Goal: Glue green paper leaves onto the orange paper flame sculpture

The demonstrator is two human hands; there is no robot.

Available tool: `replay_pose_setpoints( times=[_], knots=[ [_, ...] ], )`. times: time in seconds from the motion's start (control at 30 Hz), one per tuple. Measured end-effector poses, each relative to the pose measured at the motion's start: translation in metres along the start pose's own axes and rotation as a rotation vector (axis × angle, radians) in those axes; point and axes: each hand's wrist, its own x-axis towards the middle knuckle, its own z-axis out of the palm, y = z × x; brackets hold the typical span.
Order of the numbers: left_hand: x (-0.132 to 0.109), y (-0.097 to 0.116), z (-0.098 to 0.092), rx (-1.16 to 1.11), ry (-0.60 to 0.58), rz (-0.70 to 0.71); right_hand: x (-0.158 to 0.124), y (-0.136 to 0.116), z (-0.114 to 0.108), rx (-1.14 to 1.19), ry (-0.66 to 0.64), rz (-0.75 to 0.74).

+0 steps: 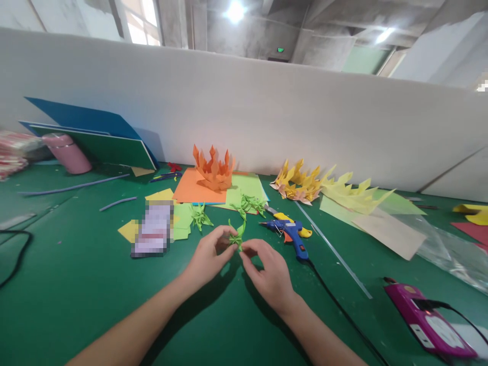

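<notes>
Both of my hands meet over the middle of the green table. My left hand point(211, 254) is closed, thumb and fingers pinching a light green folded paper piece point(237, 238) with thin pointed tips. From the other side, my right hand point(269, 272) pinches the lower right edge of the same piece with thumb and forefinger. Just beyond my hands lie similar green folded paper pieces point(249, 203), and another green spiky paper piece point(200, 215) sits to the left. A blue glue gun point(290, 231) rests right of my right hand, its nozzle pointing left.
An orange paper crown point(214, 170) stands on orange sheets at the back. Yellow paper crowns point(297, 183) are right of it. A clear glue stick point(335, 251) lies at right, near a purple power strip point(427, 317). A pink bottle point(67, 152) leans at the far left.
</notes>
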Motion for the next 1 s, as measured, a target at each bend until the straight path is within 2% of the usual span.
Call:
replay_pose_setpoints(
  times=[0.1,0.23,0.37,0.5,0.57,0.63,0.73,0.87,0.93,1.0],
  knots=[
    [0.001,0.002,-0.001,-0.082,0.021,-0.044,0.005,0.011,-0.012,0.028,0.035,0.082],
    [0.003,0.009,-0.004,-0.186,0.061,-0.111,0.009,0.044,-0.042,-0.257,0.14,0.299],
    [0.003,0.013,-0.007,-0.197,0.05,-0.2,0.003,0.071,-0.065,-0.495,0.023,0.5],
    [0.002,0.013,-0.007,-0.164,0.035,-0.256,-0.004,0.075,-0.069,-0.534,-0.171,0.741],
    [0.002,0.012,-0.007,-0.165,0.037,-0.269,-0.005,0.075,-0.067,-0.521,-0.209,0.797],
    [0.002,0.013,-0.007,-0.168,0.036,-0.276,-0.005,0.077,-0.067,-0.504,-0.199,0.791],
    [0.002,0.013,-0.008,-0.166,0.046,-0.278,-0.004,0.081,-0.069,-0.423,-0.156,0.772],
    [0.003,0.014,-0.007,-0.226,0.037,-0.304,0.003,0.075,-0.073,-0.192,-0.05,0.752],
    [0.003,0.015,-0.006,-0.269,0.032,-0.314,0.007,0.065,-0.072,0.027,0.043,0.771],
    [0.003,0.016,-0.005,-0.291,0.032,-0.311,0.009,0.053,-0.069,0.346,0.088,0.81]
  ],
)
